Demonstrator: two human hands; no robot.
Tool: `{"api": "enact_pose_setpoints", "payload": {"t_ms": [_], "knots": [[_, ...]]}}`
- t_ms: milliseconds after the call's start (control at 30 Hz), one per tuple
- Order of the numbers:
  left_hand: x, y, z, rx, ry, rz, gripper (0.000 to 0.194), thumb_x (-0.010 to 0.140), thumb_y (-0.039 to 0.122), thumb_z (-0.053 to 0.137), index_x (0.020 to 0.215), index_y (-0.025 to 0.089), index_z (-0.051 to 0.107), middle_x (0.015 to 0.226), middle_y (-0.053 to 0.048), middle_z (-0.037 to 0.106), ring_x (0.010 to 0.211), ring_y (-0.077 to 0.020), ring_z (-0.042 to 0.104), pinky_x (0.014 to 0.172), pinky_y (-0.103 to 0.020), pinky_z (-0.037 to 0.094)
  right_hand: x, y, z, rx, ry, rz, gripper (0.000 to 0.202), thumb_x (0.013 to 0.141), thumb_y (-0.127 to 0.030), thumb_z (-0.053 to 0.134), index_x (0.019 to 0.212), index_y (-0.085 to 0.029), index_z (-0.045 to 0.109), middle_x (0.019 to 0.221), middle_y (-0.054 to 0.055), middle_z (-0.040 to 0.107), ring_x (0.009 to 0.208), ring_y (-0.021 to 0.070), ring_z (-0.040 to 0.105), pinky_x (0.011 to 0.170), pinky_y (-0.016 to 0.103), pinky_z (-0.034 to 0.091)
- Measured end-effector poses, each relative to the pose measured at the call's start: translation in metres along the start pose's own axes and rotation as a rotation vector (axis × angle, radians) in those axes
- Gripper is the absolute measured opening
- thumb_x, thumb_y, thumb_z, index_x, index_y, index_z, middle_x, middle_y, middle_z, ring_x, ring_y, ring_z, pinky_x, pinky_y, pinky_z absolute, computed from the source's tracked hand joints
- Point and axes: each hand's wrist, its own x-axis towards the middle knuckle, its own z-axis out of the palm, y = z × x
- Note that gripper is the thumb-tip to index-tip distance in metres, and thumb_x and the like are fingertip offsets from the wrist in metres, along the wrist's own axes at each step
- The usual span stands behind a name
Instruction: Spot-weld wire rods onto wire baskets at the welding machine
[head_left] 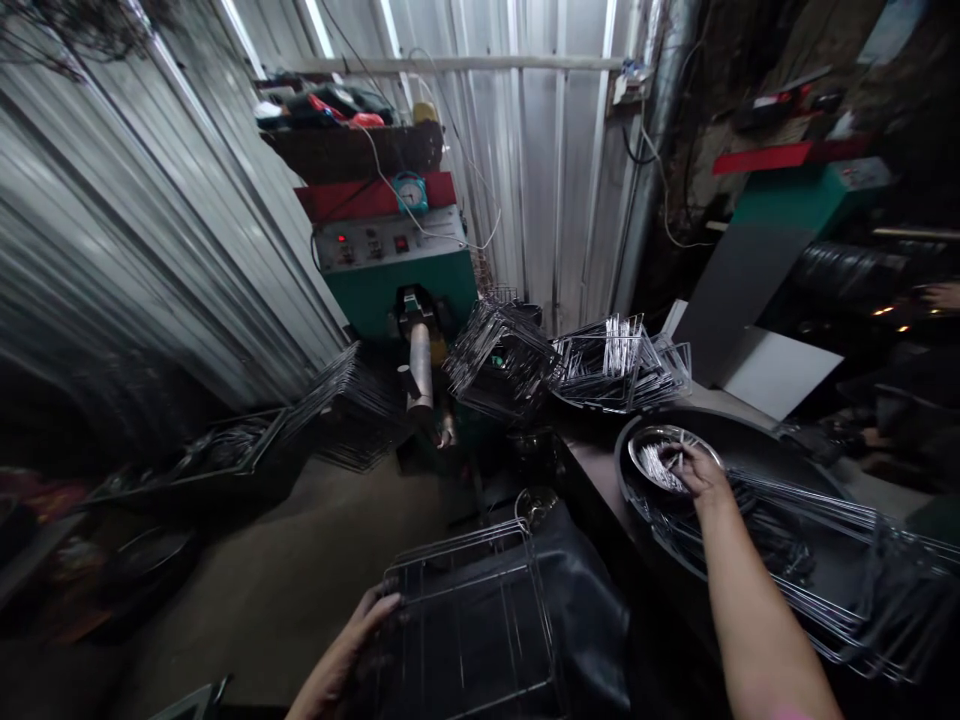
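My left hand point(371, 612) grips the left side of a rectangular wire rack point(529, 570), thumb on top. The rack lies over dark cloth at my lap. Away to the right, my right hand point(699, 470) reaches into a round metal bowl point(634, 462), its fingers pinched on a short metal rod or rods. Several more short metal rods point(654, 467) lie in the bowl. The bowl stands inside a large black basin point(621, 470), beside a bundle of long wire frames point(825, 510).
Ahead stands a green machine point(367, 290) with a protruding metal arm point(420, 365). Stacked wire racks point(499, 350) and a heap of wire frames point(619, 365) sit to its right. More wire frames point(352, 410) are at its left. Another person's hand point(943, 295) shows at the far right.
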Motion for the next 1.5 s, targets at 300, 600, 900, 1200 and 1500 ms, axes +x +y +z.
{"api": "enact_pose_setpoints", "payload": {"t_ms": [300, 600, 900, 1200, 1500], "knots": [[-0.039, -0.004, -0.004, -0.030, -0.052, 0.164, 0.062, 0.062, 0.050, 0.066, 0.116, 0.026, 0.046, 0.112, -0.009, 0.058, 0.105, -0.0269, 0.054, 0.069, -0.031, 0.046, -0.150, 0.057, 0.063, 0.192, -0.408, -0.063, 0.025, 0.070, -0.045, 0.062, 0.079, -0.023, 0.054, 0.061, -0.004, 0.048, 0.053, 0.0105, 0.046, 0.055, 0.026, 0.043], [-0.057, -0.009, -0.021, -0.087, -0.167, 0.194, 0.070, 0.063, 0.049, 0.065, 0.124, 0.028, 0.037, 0.120, -0.010, 0.054, 0.104, -0.0278, 0.055, 0.070, -0.032, 0.046, -0.216, 0.101, 0.079, 0.007, -0.340, -0.089, 0.037, 0.062, -0.048, 0.066, 0.087, -0.022, 0.061, 0.073, 0.000, 0.061, 0.064, 0.0152, 0.054, 0.061, 0.029, 0.045], [-0.069, -0.018, -0.025, -0.137, -0.077, 0.269, 0.069, 0.059, 0.049, 0.065, 0.120, 0.026, 0.041, 0.113, -0.009, 0.053, 0.107, -0.0263, 0.049, 0.065, -0.028, 0.043, -0.226, 0.082, 0.085, 0.126, -0.360, -0.042, 0.039, 0.060, -0.048, 0.069, 0.087, -0.022, 0.059, 0.068, -0.002, 0.060, 0.063, 0.0136, 0.055, 0.062, 0.028, 0.045], [-0.058, -0.024, -0.036, -0.184, -0.084, 0.229, 0.069, 0.062, 0.049, 0.064, 0.123, 0.029, 0.037, 0.115, -0.007, 0.055, 0.106, -0.0251, 0.052, 0.069, -0.029, 0.044, -0.231, 0.113, 0.086, -0.141, -0.509, -0.182, 0.034, 0.074, -0.053, 0.057, 0.088, -0.022, 0.060, 0.084, 0.002, 0.066, 0.087, 0.0195, 0.058, 0.084, 0.033, 0.040], [-0.046, -0.018, -0.032, -0.180, -0.004, 0.142, 0.065, 0.063, 0.047, 0.064, 0.121, 0.029, 0.041, 0.110, -0.006, 0.059, 0.103, -0.0240, 0.055, 0.070, -0.029, 0.045, -0.229, 0.120, 0.096, 0.105, -0.415, 0.035, 0.035, 0.070, -0.049, 0.063, 0.090, -0.022, 0.061, 0.075, 0.002, 0.065, 0.075, 0.0181, 0.059, 0.077, 0.034, 0.044]]}}
